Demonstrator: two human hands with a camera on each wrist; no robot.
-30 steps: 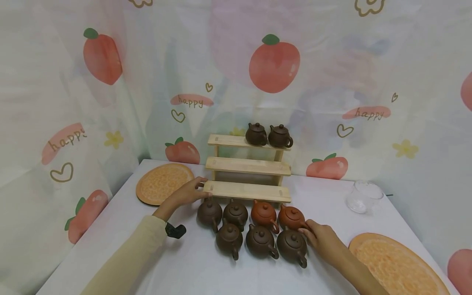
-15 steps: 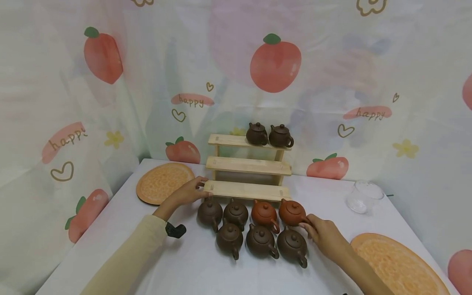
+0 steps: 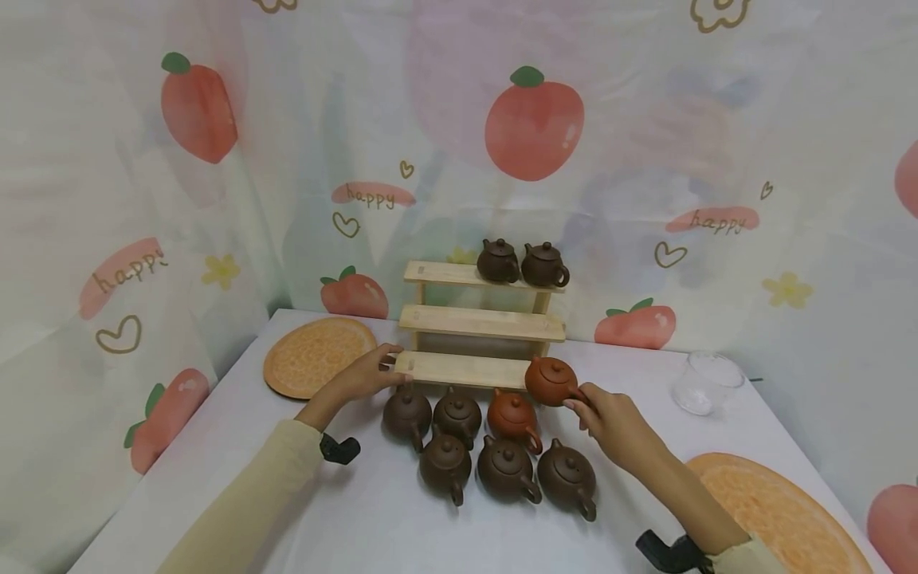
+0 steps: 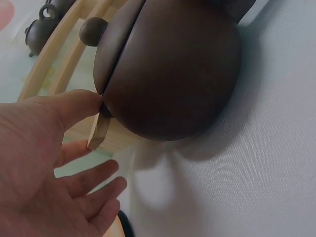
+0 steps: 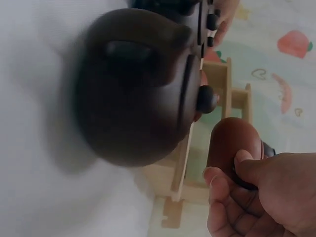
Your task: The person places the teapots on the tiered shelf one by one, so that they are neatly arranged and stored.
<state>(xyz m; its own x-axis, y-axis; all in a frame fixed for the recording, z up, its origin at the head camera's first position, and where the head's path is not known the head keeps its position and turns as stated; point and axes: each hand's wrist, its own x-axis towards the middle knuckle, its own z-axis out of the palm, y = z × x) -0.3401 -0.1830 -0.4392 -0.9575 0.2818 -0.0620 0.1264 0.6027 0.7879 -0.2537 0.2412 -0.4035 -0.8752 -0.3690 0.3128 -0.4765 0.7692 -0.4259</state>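
Note:
My right hand (image 3: 613, 426) pinches the handle of a reddish-orange clay teapot (image 3: 551, 381). The pot is held at the right end of the lowest step of a three-step wooden stand (image 3: 462, 368); whether it touches the board cannot be told. At that step's left end, my left hand (image 3: 369, 373) grips the board's end between thumb and index finger, the other fingers loose. Close to the left thumb is a dark brown teapot (image 4: 173, 69). A second reddish-orange teapot (image 3: 512, 413) and several dark brown teapots (image 3: 505, 469) stand on the table before the stand.
Two dark teapots (image 3: 543, 265) sit on the top step's right half. A round orange mat (image 3: 319, 356) lies at the back left, another orange mat (image 3: 774, 510) at the front right. A clear glass vessel (image 3: 706, 383) stands at the back right. Printed cloth surrounds the table.
My right hand has lifted the reddish-orange teapot from the front row and carried it up and left to the lowest step. My left hand has stayed at the board's end.

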